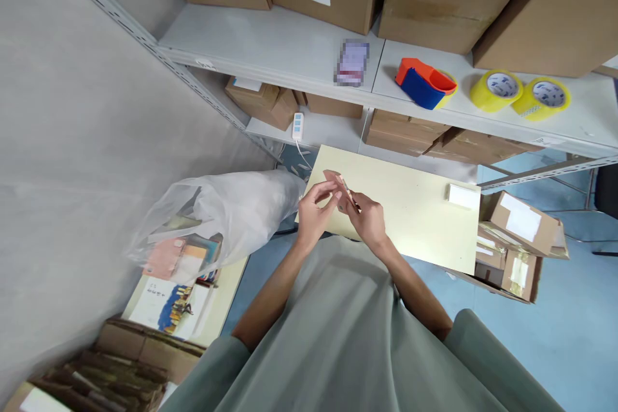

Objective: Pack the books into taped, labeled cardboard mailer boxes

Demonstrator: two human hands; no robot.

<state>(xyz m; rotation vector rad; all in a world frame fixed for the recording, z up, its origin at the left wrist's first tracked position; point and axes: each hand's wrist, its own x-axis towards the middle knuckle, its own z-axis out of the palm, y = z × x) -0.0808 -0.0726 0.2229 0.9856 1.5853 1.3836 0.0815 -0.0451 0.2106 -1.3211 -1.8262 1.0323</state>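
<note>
Pink card point(331, 176) held over the table point(410, 206), probably keeping both faces reachable: your right hand point(369, 219) grips its edge; your left hand point(315, 209) curls close, can't tell if pinching.

Smooth-looking pink item point(332, 176), matt cardboard boxes point(434, 9), glossy plastic tape rolls point(483, 94), crinkled translucent plastic bag point(255, 209), smooth tabletop point(410, 199), matt cloth shirt point(342, 322), smooth painted-metal shelf point(261, 35), matt wall point(91, 167)

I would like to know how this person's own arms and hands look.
The left hand and right hand wear no gloves. The sleeves are plain grey-green, loose and short, leaving the forearms bare. No watch or bracelet shows on either wrist.
</note>
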